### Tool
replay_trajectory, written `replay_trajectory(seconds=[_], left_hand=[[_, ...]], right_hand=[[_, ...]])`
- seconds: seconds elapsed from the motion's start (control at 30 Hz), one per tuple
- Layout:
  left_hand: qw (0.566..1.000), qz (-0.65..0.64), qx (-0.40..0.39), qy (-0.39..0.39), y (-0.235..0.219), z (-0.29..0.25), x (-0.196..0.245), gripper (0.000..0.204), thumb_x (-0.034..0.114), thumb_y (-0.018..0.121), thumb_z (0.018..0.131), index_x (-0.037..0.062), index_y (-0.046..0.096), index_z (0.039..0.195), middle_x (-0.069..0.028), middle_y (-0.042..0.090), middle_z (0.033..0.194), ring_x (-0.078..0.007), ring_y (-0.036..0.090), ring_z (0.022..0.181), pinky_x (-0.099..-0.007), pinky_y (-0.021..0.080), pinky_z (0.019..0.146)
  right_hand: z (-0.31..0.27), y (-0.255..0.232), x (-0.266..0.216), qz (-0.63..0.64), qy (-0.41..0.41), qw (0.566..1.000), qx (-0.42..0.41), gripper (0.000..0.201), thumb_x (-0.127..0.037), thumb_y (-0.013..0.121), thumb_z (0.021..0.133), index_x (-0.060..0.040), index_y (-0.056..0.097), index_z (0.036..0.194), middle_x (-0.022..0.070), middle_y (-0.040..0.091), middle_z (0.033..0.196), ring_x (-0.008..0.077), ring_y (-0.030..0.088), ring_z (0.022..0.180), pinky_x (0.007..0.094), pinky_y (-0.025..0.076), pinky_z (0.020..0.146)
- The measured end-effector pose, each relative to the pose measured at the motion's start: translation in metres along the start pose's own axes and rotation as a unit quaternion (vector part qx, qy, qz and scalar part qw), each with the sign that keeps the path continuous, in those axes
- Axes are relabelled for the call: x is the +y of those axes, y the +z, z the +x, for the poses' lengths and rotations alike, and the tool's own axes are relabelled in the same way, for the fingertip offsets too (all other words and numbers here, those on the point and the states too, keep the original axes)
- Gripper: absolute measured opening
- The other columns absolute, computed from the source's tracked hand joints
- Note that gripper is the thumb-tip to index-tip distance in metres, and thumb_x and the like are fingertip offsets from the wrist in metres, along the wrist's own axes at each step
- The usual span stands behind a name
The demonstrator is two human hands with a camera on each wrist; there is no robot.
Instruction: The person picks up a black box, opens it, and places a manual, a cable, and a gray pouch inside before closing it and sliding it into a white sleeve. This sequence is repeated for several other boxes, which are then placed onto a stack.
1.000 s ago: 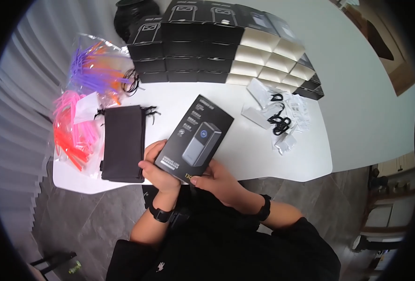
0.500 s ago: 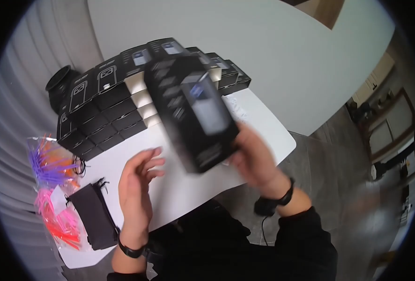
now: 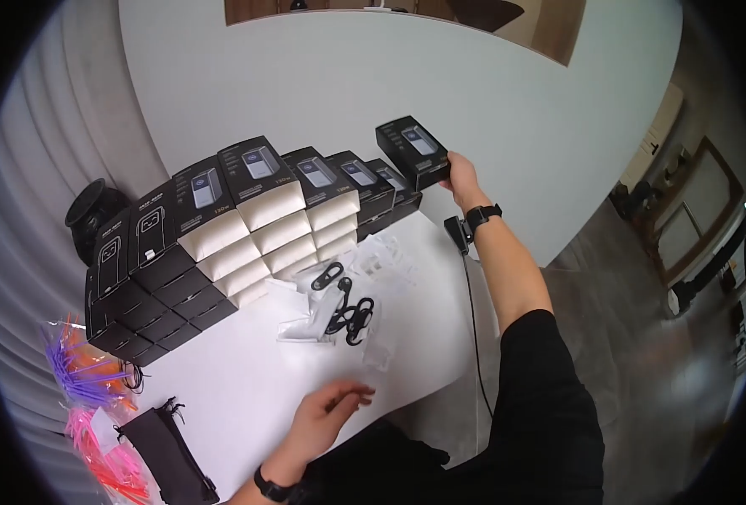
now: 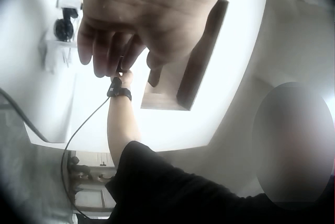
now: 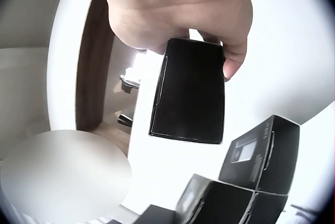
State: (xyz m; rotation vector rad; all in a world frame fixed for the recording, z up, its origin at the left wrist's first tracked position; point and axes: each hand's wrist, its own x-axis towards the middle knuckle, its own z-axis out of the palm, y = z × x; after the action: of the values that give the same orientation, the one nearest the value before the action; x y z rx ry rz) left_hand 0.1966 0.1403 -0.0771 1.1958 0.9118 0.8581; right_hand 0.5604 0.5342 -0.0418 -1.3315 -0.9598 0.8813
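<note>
My right hand [image 3: 464, 180] grips the lower end of a black power bank box [image 3: 408, 156] at the far right end of the stacked boxes. The box's printed face is turned up toward the head view. In the right wrist view its plain black end [image 5: 189, 96] shows, with thumb and fingers on opposite sides. Near the table's front edge, my left hand [image 3: 326, 416] hangs with loosely bent fingers and holds nothing. Beyond it lie black looped cables [image 3: 352, 318] among white paper and plastic scraps [image 3: 304, 313].
Rows of stacked black boxes [image 3: 158, 269], several with white open ends, cross the white table [image 3: 247, 379]. A black pouch [image 3: 171, 459] and bags of purple [image 3: 82, 370] and pink strips [image 3: 103, 454] lie at left. A dark round pot [image 3: 99, 215] stands behind. A cable [image 3: 476, 337] trails from the right wrist.
The box has left the left hand and moved away to the right and back in the right hand alone. The left hand has drawn back near the table's edge. The head view has turned right.
</note>
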Motion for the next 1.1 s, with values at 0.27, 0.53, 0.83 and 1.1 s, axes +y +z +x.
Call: replay_trajectory(seconds=[0.27,0.53,0.83,1.1], left_hand=[[0.979,-0.061,0.196,-0.014,-0.025,-0.054,-0.035,0.025,0.009,0.047,0.103,-0.0086,0.064,0.109,-0.021,0.071,0.106,-0.0252,0.069,0.09,-0.0368,0.055,0.084],[0.965,-0.098,0.237,-0.058,-0.032,-0.063,-0.07,0.019,0.006,0.05,0.102,-0.0047,0.065,0.105,-0.0162,0.073,0.101,-0.0171,0.066,0.078,-0.0315,0.054,0.076],[0.963,-0.087,0.246,-0.068,-0.028,-0.062,-0.073,0.017,0.006,0.051,0.102,-0.004,0.065,0.103,-0.0142,0.074,0.1,-0.0131,0.064,0.074,-0.0284,0.054,0.073],[0.959,-0.096,0.26,-0.059,-0.029,-0.071,-0.078,0.018,0.005,0.051,0.102,-0.0038,0.066,0.102,-0.0136,0.073,0.099,-0.0128,0.064,0.074,-0.0273,0.053,0.073]], right_hand=[[0.029,0.023,0.05,-0.022,0.071,0.997,-0.036,0.032,-0.038,0.045,0.101,-0.013,0.064,0.107,0.0004,0.065,0.097,0.013,0.06,0.087,0.0296,0.052,0.066],[0.014,0.042,0.053,-0.057,0.039,0.997,-0.018,0.033,-0.035,0.045,0.102,-0.0098,0.065,0.109,0.0,0.063,0.093,0.0157,0.058,0.088,0.032,0.052,0.066],[0.058,0.028,0.093,-0.229,-0.074,0.969,-0.053,0.032,-0.028,0.044,0.1,-0.0061,0.067,0.102,0.0024,0.064,0.091,0.0166,0.059,0.086,0.0352,0.051,0.075],[0.04,0.024,0.063,-0.201,-0.034,0.974,-0.099,0.036,-0.026,0.041,0.101,-0.0052,0.068,0.111,0.0047,0.066,0.099,0.0175,0.062,0.089,0.037,0.053,0.076]])
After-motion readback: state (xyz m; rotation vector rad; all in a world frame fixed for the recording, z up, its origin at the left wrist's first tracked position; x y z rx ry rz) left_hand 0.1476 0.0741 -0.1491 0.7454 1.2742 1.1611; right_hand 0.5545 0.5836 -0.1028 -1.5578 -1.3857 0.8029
